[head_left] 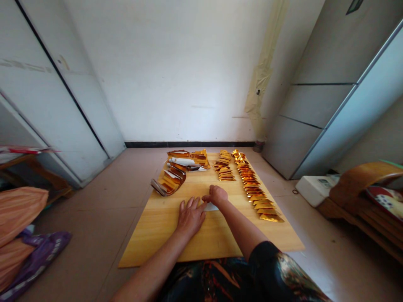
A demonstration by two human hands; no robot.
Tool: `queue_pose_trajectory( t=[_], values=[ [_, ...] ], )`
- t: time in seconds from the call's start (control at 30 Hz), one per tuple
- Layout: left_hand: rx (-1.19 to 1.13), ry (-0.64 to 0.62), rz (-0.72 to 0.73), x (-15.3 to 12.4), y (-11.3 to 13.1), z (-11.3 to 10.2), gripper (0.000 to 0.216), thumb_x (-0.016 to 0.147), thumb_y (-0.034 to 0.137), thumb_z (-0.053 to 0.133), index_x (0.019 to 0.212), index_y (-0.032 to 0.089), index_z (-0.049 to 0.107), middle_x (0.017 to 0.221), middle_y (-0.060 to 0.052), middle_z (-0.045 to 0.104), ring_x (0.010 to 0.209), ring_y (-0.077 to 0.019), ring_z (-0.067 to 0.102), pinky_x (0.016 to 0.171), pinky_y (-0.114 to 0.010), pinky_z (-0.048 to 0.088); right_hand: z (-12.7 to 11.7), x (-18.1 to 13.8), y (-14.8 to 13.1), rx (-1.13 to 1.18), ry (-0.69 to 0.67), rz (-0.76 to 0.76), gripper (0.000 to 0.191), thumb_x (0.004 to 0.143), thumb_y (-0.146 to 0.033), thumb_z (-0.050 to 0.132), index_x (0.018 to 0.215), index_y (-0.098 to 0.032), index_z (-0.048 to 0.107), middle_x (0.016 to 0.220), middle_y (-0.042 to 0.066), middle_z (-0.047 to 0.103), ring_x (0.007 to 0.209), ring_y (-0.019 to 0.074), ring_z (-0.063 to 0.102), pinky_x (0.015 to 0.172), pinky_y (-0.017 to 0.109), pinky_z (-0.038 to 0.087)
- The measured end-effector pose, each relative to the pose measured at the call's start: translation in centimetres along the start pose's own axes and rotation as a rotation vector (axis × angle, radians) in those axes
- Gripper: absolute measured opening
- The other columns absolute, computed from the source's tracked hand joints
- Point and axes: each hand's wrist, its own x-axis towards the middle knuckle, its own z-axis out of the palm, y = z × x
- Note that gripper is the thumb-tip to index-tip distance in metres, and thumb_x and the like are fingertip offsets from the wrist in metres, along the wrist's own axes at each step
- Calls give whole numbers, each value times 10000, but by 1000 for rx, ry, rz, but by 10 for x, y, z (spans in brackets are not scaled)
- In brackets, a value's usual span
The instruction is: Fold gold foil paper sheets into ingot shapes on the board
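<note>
My left hand (191,217) lies on the wooden board with its fingers stretched out and slightly spread, its thumb side by a small piece of pale paper (211,207). My right hand (215,194) is curled over that paper, fingers bent and pointing left, nearly meeting the left hand. Most of the paper is hidden under the hands. To the right stands a long row of folded gold foil paper pieces (256,195), overlapping one another. A shorter row of gold folded pieces (224,165) is behind my right hand. At the back left is a curled stack of gold and brown sheets (171,182).
The wooden board (157,247) rests low over a tiled floor (91,226). Behind it, more gold paper bundles (200,157) lie with a white roll-like wrapper (181,161). A grey refrigerator (302,109), a wooden seat (352,209) and plastic bags (40,256) stand around.
</note>
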Motion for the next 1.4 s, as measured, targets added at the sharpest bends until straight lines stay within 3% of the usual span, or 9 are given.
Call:
queue_pose_trajectory(
  t=[0.33, 0.67, 0.77, 0.87, 0.97, 1.1, 1.4],
  values=[
    [10, -12, 5, 1, -1, 3, 363, 862, 295, 501, 1204, 406, 550, 1352, -48, 488, 1274, -279, 375, 1043, -577, 222, 1, 7, 0, 2, -17, 26, 436, 623, -459, 695, 972, -200, 651, 1028, 123, 675, 950, 258, 638, 716, 309, 483],
    [-6, -16, -1, 2, -1, 2, 370, 867, 298, 484, 1219, 401, 534, 1342, -48, 476, 1279, -277, 355, 1030, -560, 249, 10, 6, 3, -8, 56, -4, 402, 675, -489, 667, 955, -201, 655, 982, 103, 674, 884, 233, 636, 686, 283, 456],
    [-13, -1, 5, 2, -2, 3, 373, 859, 284, 494, 1213, 390, 543, 1343, -50, 469, 1278, -272, 353, 1033, -533, 261, 10, 4, 15, 47, 57, -102, 265, 772, -430, 605, 925, -222, 666, 922, 53, 675, 842, 181, 625, 689, 245, 435],
    [-26, 0, 12, 2, -2, 5, 382, 853, 263, 500, 1209, 389, 549, 1349, -39, 463, 1276, -264, 351, 1041, -510, 265, 10, 0, 35, 138, 30, -377, 153, 823, -266, 568, 905, -228, 691, 959, 23, 652, 883, 136, 601, 751, 202, 416],
    [-25, -4, 17, 3, -3, 5, 387, 858, 263, 489, 1219, 393, 541, 1340, -35, 476, 1265, -267, 361, 1035, -519, 267, 12, -8, 49, 172, 44, -566, 284, 863, -139, 464, 1001, -242, 689, 1014, 28, 619, 912, 121, 580, 812, 195, 401],
    [-5, 17, 42, 2, -3, 5, 388, 859, 255, 484, 1222, 385, 534, 1334, -39, 480, 1267, -272, 353, 1029, -520, 272, 14, -18, 50, 90, 28, -586, 343, 879, -162, 444, 1137, -285, 634, 1071, 32, 570, 895, 134, 559, 790, 196, 396],
    [-14, 0, 57, 4, -1, -1, 381, 842, 252, 512, 1202, 369, 552, 1265, -31, 504, 1203, -234, 379, 1016, -428, 301, 15, -20, 39, -78, 15, -553, 319, 916, -273, 426, 1188, -328, 583, 1106, 44, 532, 958, 168, 536, 789, 222, 394]
  ],
)
